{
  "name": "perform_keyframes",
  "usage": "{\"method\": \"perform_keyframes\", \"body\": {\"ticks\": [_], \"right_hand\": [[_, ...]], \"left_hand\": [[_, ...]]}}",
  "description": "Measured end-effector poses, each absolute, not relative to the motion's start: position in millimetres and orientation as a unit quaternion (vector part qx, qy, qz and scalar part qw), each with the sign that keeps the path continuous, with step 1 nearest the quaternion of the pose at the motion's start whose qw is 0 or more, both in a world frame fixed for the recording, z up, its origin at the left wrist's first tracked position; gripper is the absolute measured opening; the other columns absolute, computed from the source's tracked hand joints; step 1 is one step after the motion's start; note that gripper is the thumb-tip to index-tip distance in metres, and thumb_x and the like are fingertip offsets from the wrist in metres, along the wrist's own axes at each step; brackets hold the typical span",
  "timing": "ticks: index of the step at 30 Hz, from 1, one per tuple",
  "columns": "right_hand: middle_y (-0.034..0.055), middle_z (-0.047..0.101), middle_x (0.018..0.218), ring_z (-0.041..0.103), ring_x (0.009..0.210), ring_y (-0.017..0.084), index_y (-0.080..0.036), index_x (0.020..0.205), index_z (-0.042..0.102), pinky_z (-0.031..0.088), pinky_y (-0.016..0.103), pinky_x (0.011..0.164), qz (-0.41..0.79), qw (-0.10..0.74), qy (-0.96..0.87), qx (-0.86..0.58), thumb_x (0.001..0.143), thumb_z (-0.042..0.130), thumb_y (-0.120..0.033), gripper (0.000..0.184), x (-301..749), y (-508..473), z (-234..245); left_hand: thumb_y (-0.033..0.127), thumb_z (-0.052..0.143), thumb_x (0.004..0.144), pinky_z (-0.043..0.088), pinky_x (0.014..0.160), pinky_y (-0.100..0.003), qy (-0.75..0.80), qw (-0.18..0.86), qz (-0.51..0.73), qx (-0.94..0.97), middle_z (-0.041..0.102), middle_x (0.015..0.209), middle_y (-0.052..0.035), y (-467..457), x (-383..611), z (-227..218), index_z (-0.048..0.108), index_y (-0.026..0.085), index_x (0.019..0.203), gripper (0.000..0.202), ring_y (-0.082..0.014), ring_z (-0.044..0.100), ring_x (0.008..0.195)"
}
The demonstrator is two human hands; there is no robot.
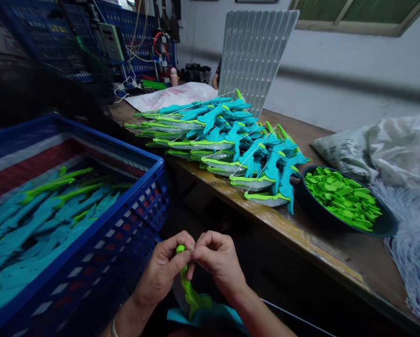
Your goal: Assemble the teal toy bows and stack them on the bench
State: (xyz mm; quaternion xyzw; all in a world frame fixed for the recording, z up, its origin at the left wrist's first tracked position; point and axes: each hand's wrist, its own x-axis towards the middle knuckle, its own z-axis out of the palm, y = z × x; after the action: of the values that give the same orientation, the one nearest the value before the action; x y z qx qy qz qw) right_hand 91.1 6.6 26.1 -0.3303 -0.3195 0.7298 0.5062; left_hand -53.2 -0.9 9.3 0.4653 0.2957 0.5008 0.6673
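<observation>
A teal and lime-green plastic toy bow rests low in front of me, its green limb pointing up. My left hand is closed around the tip of that limb. Against it, my right hand pinches at the tip, fingertips touching the left ones. A small whitish bit, seemingly string, shows between the fingertips. White string runs out below my right forearm toward the bottom right. The bow's lower part is partly hidden by my forearms.
A blue crate of teal and green bow parts stands left. Piled finished-looking bows cover the table's middle. At right are a bowl of green pieces, a bundle of white strings and plastic bags. A ridged panel stands behind.
</observation>
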Motion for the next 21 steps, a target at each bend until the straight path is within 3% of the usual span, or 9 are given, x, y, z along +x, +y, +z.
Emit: {"method": "perform_keyframes", "body": {"ticks": [8,11,13,17,21], "right_hand": [[-0.0026,0.058,0.047,0.056,0.038,0.01,-0.014,0.063,0.061,0.028,0.017,0.041,0.721,0.499,-0.336,-0.343,0.07,0.085,-0.03,0.03,91.1,8.4,22.3],[-0.0004,0.062,0.055,0.056,0.046,0.01,-0.015,0.074,0.063,0.04,0.02,0.049,0.698,0.461,-0.418,-0.356,0.083,0.077,-0.034,0.025,98.1,5.4,25.2],[0.0023,0.065,0.071,0.061,0.061,0.013,-0.017,0.081,0.063,0.049,0.025,0.062,0.601,0.46,-0.533,-0.38,0.09,0.07,-0.03,0.018,104.7,3.6,30.7],[0.0094,0.06,0.108,0.06,0.094,0.016,-0.018,0.096,0.06,0.05,0.029,0.08,0.347,0.449,-0.745,-0.35,0.098,0.054,-0.015,0.008,114.6,2.9,43.0],[0.0068,0.058,0.096,0.055,0.088,0.016,-0.018,0.095,0.053,0.047,0.028,0.076,0.292,0.416,-0.795,-0.331,0.1,0.045,-0.011,0.012,114.6,0.5,47.6]], "left_hand": [[0.035,0.061,0.096,0.038,0.055,-0.022,0.339,0.652,0.502,0.456,0.051,0.078,0.0034,-2.5,-51.2,4.8,0.061,0.02,0.085,0.019,-0.0063,0.052,0.053],[0.036,0.061,0.095,0.037,0.055,-0.022,0.356,0.652,0.507,0.436,0.049,0.073,0.0033,-3.4,-50.6,5.8,0.06,0.018,0.08,0.024,-0.0066,0.048,0.053],[0.035,0.063,0.093,0.037,0.053,-0.022,0.357,0.66,0.512,0.417,0.048,0.072,0.0028,-2.8,-50.6,6.9,0.059,0.017,0.076,0.025,-0.0072,0.047,0.053],[0.034,0.066,0.09,0.037,0.051,-0.022,0.34,0.689,0.503,0.396,0.049,0.073,0.0024,-0.2,-51.6,9.2,0.062,0.017,0.076,0.022,-0.0085,0.049,0.053],[0.035,0.069,0.088,0.037,0.051,-0.021,0.341,0.69,0.499,0.398,0.053,0.071,0.0022,-0.3,-50.4,11.6,0.062,0.017,0.074,0.024,-0.0082,0.049,0.053]]}}
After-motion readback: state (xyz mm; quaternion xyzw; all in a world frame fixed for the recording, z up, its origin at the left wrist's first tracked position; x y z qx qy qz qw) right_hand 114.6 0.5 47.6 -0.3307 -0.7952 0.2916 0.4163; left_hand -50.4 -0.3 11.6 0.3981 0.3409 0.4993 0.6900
